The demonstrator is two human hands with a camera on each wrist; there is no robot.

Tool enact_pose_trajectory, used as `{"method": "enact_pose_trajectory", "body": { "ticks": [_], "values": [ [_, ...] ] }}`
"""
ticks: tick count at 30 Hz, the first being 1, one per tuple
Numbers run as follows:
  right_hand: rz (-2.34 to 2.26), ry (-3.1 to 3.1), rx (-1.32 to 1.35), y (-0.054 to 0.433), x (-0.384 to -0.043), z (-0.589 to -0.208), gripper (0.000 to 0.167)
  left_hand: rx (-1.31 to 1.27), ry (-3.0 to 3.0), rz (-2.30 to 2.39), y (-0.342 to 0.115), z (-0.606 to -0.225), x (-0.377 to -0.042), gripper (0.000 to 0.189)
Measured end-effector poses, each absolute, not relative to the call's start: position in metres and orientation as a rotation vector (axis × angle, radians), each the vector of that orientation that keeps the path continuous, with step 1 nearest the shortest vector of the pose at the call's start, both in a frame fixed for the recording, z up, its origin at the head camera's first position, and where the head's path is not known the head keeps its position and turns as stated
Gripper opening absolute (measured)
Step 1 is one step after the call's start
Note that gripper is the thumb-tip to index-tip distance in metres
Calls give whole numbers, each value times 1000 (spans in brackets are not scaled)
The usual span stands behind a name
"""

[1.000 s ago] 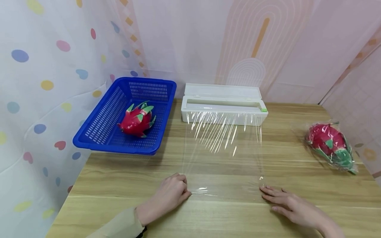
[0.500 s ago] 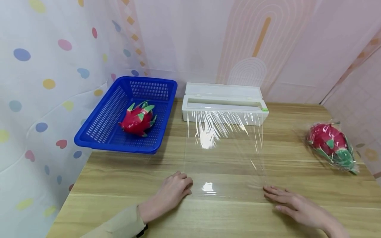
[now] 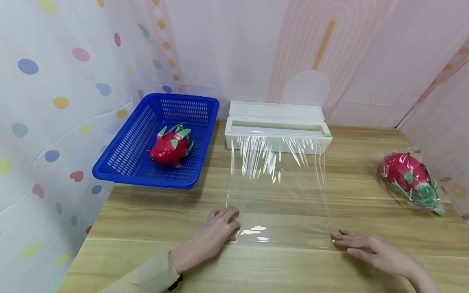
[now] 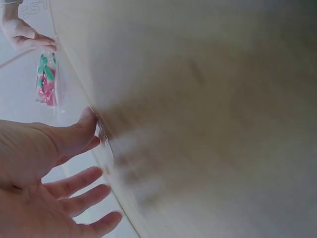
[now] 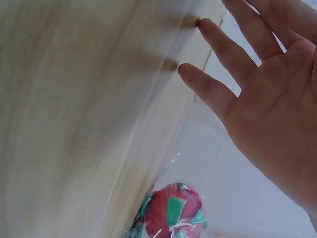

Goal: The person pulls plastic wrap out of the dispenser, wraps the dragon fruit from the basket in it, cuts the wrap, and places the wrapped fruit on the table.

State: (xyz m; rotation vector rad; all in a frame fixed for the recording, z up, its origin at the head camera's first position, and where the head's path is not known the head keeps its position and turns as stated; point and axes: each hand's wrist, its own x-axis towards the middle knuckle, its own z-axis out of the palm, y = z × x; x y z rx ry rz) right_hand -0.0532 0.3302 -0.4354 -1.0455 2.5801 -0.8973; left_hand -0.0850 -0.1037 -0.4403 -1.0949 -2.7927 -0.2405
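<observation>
A sheet of clear cling film stretches towards the person from a white dispenser box at the back of a wood-grain surface; the box's lid is tipped back, a green tab sits at its front right corner, and bright streaks of glare run down the film below its front edge.

The left hand is at the film's near left corner, its thumb and forefinger pinching the edge while the other fingers spread apart; the right hand is at the near right corner, its fingers mostly straight and touching the film's edge, the thumb held apart from them.

To the left stands a blue slatted plastic basket, with a red dragon fruit with green scales lying inside; well apart from it, at the right of the surface, lies a second dragon fruit wrapped in clear, crinkled film; a pale curtain hangs behind, patterned with arches, and a wall of coloured dots is at the left; a beige sleeve covers the left forearm.
</observation>
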Motion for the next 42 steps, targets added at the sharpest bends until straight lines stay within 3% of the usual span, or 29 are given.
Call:
{"method": "enact_pose_trajectory", "body": {
  "ticks": [10,13,20,24,42],
  "values": [
    [-768,2699,-861,312,-70,-411,21,-1092,-2868,-274,-104,-438,-84,30],
    [-699,2902,-913,298,-74,-411,18,-1094,-2868,-266,-104,-438,-85,29],
    [-421,3214,-1335,270,-83,-437,47,-1124,-2843,-209,-104,-437,-84,35],
    [-316,3192,-1305,268,-76,-444,56,-1139,-2835,-176,-104,-437,-83,35],
    [-224,3164,-1197,270,-67,-446,59,-1187,-2827,-298,-111,-433,-88,29]
  ]
}}
